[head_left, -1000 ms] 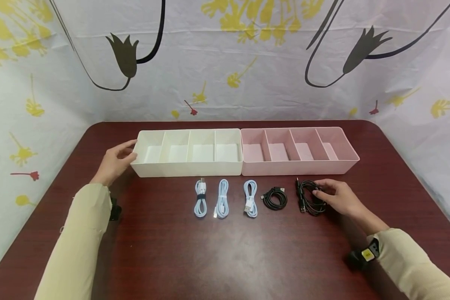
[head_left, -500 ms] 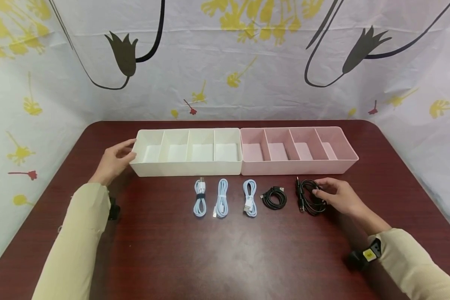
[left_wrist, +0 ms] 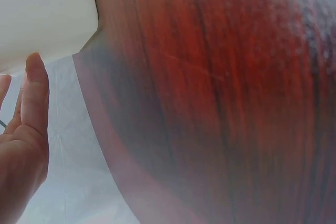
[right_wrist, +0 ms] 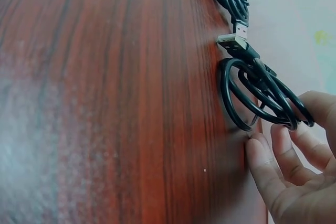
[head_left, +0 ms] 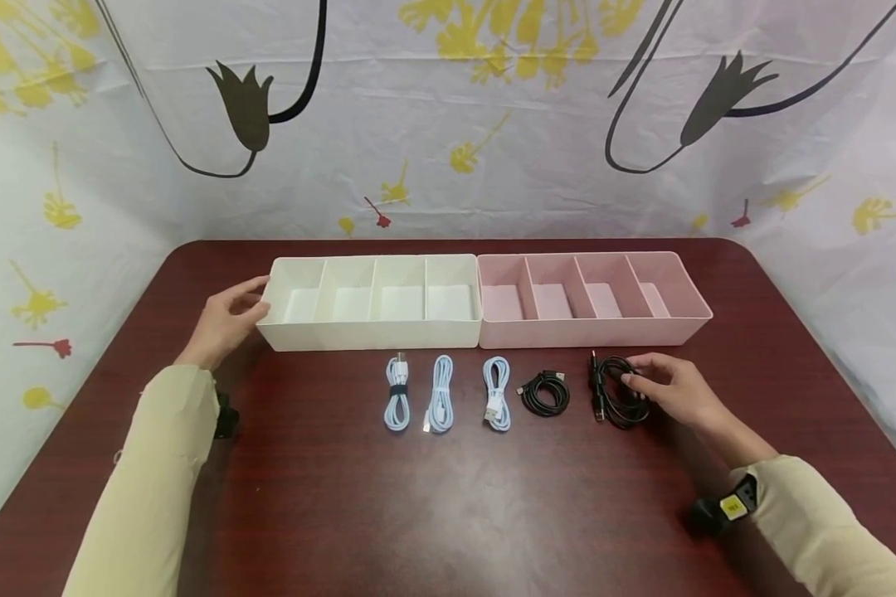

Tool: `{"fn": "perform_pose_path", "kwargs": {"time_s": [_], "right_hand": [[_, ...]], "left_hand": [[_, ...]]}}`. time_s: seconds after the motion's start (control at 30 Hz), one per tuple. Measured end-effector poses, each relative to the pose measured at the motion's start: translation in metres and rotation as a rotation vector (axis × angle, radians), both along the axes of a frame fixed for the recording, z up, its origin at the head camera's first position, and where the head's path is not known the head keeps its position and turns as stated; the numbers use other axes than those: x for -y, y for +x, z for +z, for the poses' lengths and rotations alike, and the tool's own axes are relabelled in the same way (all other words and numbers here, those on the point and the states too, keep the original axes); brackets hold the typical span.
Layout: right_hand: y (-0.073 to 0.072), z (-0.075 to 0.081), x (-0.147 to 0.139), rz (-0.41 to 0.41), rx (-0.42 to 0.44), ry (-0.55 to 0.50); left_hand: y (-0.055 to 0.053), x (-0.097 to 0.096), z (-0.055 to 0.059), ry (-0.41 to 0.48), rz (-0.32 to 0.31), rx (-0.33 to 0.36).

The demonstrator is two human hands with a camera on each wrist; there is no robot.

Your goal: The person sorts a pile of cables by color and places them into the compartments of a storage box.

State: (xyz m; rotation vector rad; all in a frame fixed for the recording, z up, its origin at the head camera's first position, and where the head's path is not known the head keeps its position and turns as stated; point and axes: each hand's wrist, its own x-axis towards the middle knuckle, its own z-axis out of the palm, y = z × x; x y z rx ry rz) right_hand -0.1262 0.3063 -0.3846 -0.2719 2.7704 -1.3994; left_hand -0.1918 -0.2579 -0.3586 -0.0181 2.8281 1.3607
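no legible text, yellow wrist label (head_left: 733, 507) unreadable

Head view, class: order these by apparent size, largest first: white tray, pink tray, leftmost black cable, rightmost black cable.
1. White tray and pink tray: too alike to rank
2. Rightmost black cable
3. Leftmost black cable

The left hand (head_left: 224, 325) touches a white, rectangular four-compartment plastic tray (head_left: 369, 337), set end to end with a pink four-compartment tray (head_left: 590, 333) on a red-brown wood-grained table (head_left: 373, 514). Nearer lie three coiled pale-blue cables (head_left: 441, 398), a small coiled black cable (head_left: 543, 410) and a larger coiled black cable (head_left: 629, 416), which the right hand (head_left: 679, 394) touches, perhaps pinches.
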Motion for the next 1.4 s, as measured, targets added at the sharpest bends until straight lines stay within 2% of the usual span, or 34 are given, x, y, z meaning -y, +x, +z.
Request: {"fn": "perform_pose_path", "kwargs": {"time_s": [0.2,0.6,0.87,1.4], "right_hand": [[0.001,0.0012,0.0,-0.012,0.026,-0.044],[0.0021,0.0053,0.0013,-0.069,0.159,-0.125],[0.0024,0.0054,0.0006,-0.06,0.212,-0.184],[0.0042,0.0079,-0.0003,-0.036,0.22,-0.131]], "left_hand": [[0.0009,0.0005,0.0,-0.009,-0.008,0.001],[0.0022,0.0013,0.0003,-0.002,-0.01,0.012],[0.0024,0.001,0.0001,-0.003,-0.008,0.013],[0.0021,0.0003,0.0002,0.015,0.001,0.022]]}}
